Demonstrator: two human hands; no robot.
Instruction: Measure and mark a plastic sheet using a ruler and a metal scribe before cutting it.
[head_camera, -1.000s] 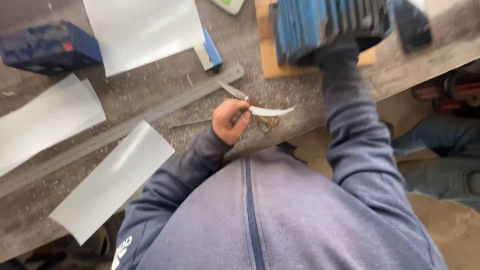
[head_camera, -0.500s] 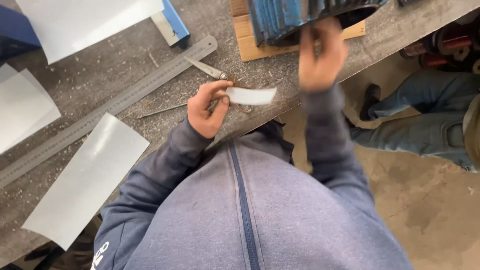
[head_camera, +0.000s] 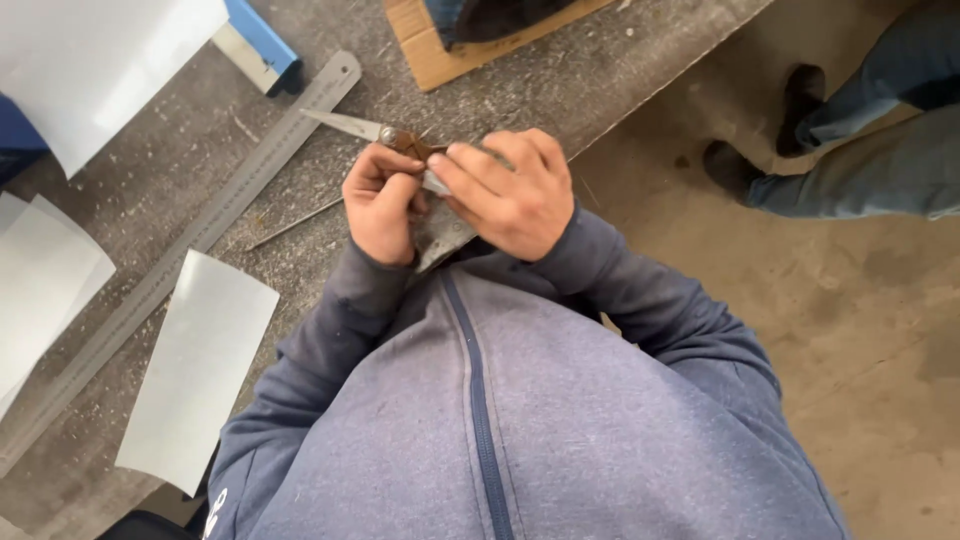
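My left hand (head_camera: 383, 203) and my right hand (head_camera: 508, 190) meet over the near edge of the grey workbench (head_camera: 560, 90), just in front of my chest. Between their fingertips they pinch a small pale metal strip (head_camera: 433, 183), most of it hidden by the fingers. Right behind the hands lie tin snips (head_camera: 352, 125) with a rusty pivot, blades pointing left. Whether a finger touches the snips I cannot tell.
A long steel ruler (head_camera: 200, 240) runs diagonally across the bench, with a thin rod (head_camera: 295, 222) beside it. Pale metal sheets (head_camera: 195, 370) lie at the left. A blue tool (head_camera: 262, 45) and cardboard (head_camera: 440, 50) sit at the back. Another person's legs (head_camera: 860, 130) stand at right.
My right hand has come down from the blue machine at the back and joined my left hand on the strip. The view has tilted down toward my chest.
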